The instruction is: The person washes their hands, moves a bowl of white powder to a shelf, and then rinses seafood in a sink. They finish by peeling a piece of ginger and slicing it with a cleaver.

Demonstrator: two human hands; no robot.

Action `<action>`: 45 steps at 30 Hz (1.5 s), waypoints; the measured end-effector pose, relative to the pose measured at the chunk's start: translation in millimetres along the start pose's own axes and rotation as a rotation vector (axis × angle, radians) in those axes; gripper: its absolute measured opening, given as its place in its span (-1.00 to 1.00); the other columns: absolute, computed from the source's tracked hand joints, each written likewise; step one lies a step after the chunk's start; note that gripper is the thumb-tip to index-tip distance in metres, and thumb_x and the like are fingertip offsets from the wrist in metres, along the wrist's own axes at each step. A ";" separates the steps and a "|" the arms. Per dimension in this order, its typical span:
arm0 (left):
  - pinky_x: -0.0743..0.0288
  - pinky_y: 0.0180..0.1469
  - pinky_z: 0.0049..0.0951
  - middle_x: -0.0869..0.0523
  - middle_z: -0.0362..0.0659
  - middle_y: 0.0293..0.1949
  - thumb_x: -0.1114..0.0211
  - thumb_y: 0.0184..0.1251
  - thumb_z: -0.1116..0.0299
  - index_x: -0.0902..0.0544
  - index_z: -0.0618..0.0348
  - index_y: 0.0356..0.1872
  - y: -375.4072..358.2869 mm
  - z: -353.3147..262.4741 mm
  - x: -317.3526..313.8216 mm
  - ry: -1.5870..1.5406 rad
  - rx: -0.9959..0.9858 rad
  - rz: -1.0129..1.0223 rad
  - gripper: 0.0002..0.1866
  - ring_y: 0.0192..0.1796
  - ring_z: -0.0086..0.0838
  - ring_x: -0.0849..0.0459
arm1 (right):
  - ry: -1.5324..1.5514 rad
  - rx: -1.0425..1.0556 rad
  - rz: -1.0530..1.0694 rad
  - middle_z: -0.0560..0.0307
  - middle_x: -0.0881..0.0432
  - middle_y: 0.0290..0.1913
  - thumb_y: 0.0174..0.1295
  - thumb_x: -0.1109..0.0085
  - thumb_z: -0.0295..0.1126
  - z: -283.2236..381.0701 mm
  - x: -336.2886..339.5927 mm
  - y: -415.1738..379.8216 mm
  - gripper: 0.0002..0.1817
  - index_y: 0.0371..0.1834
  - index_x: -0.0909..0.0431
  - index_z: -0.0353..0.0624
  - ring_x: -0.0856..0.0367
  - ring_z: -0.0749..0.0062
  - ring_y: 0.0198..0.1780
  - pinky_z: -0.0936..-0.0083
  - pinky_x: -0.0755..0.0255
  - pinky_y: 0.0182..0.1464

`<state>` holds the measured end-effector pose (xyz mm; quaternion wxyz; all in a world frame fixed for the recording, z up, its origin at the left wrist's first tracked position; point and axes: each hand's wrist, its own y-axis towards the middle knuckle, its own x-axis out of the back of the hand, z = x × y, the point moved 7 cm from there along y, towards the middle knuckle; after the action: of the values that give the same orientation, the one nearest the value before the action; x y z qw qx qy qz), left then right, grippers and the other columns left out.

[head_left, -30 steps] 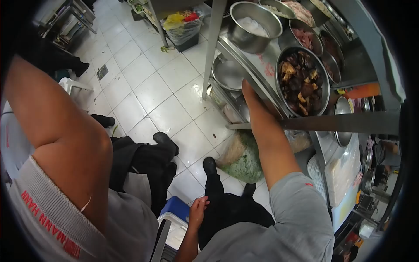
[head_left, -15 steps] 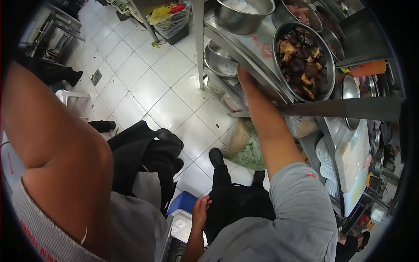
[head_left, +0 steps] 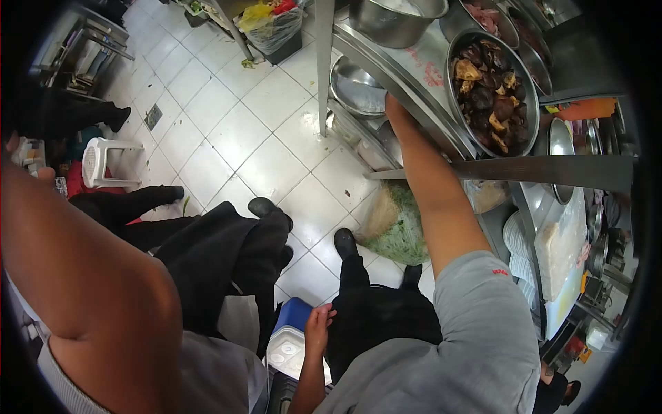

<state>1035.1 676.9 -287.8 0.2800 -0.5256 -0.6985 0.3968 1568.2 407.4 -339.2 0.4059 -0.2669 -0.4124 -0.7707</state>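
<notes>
The right forearm (head_left: 431,176) slants past the edge of the metal surface (head_left: 436,47), apparently because the metal bowl (head_left: 353,70) nearest it sits lower than that top. The right hand is hidden behind the edge, so I cannot tell whether it is spread, closed or gripping anything. The left hand (head_left: 318,330) hangs at the waist, fingers loosely curled, with nothing visible in it, near one blue-and-white box (head_left: 296,314).

On the surface stand one deep pot (head_left: 389,31) and one pan (head_left: 531,117) of dark brown pieces, plus at least three bowls behind, one with pink meat; separate vessels seem meant to keep the foods apart. One clear bag of greens (head_left: 403,234) lies on the floor, perhaps there for its bulk. One white stool (head_left: 96,162) stands well apart, beyond a co-worker's bare arm (head_left: 103,255).
</notes>
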 end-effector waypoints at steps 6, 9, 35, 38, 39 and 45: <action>-0.39 -0.01 -0.49 -0.60 -0.13 -0.01 0.01 0.43 0.17 -0.52 0.23 -0.09 -3.4 -2.7 -2.3 0.011 0.008 0.003 -0.67 -0.03 -0.47 -0.60 | -0.009 0.016 0.008 -0.26 -0.52 0.00 0.21 0.08 -0.35 -4.3 6.7 -5.7 -0.60 0.07 -0.41 -0.35 -0.42 -0.11 0.06 0.28 -0.26 0.14; -0.40 -0.01 -0.48 -0.60 -0.14 -0.02 0.02 0.43 0.17 -0.53 0.24 -0.09 -1.6 3.5 -3.3 0.022 0.010 0.004 -0.67 -0.04 -0.47 -0.60 | -0.003 0.007 0.001 -0.26 -0.51 0.02 0.21 0.08 -0.35 -7.1 15.4 -11.8 -0.60 0.08 -0.41 -0.35 -0.41 -0.13 0.09 0.28 -0.25 0.17; -0.41 -0.08 -0.53 -0.65 -0.17 -0.11 -0.02 0.41 0.13 -0.56 0.23 -0.09 -0.5 -15.5 -18.7 0.121 -0.055 0.077 -0.64 -0.09 -0.49 -0.63 | -0.099 0.192 -0.179 -0.29 -0.59 -0.20 0.17 0.04 -0.41 26.0 63.6 -33.4 -0.74 -0.16 -0.54 -0.32 -0.54 -0.23 -0.18 0.10 -0.39 -0.04; -0.41 -0.09 -0.53 -0.65 -0.15 -0.12 -0.03 0.40 0.13 -0.56 0.25 -0.09 -2.9 -17.1 -17.1 0.116 -0.079 0.076 -0.63 -0.10 -0.49 -0.64 | -0.036 -0.067 0.116 -0.27 -0.50 0.00 0.25 0.11 -0.28 7.9 49.2 -35.8 -0.64 -0.01 -0.47 -0.25 -0.44 -0.21 0.02 0.13 -0.33 0.08; -0.41 -0.10 -0.53 -0.65 -0.15 -0.12 -0.03 0.40 0.13 -0.56 0.25 -0.09 -6.9 -12.5 -14.7 0.105 -0.070 0.077 -0.63 -0.10 -0.48 -0.63 | -0.019 -0.203 0.289 -0.25 -0.45 0.10 0.28 0.14 -0.21 -5.6 41.9 -47.8 -0.60 0.06 -0.44 -0.22 -0.38 -0.20 0.13 0.14 -0.29 0.14; -0.41 -0.10 -0.52 -0.64 -0.14 -0.10 -0.03 0.39 0.14 -0.56 0.25 -0.08 -4.4 -29.5 -20.5 0.154 -0.067 0.104 -0.64 -0.08 -0.46 -0.63 | 0.156 -0.030 -0.145 -0.12 -0.49 -0.22 0.18 0.04 -0.33 22.2 54.5 -58.5 -0.79 -0.24 -0.48 -0.22 -0.45 0.08 -0.20 0.28 -0.32 -0.12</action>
<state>1062.7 664.4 -268.0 0.2940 -0.5993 -0.6594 0.3457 1491.7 423.5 -311.5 0.3759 -0.1813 -0.3862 -0.8226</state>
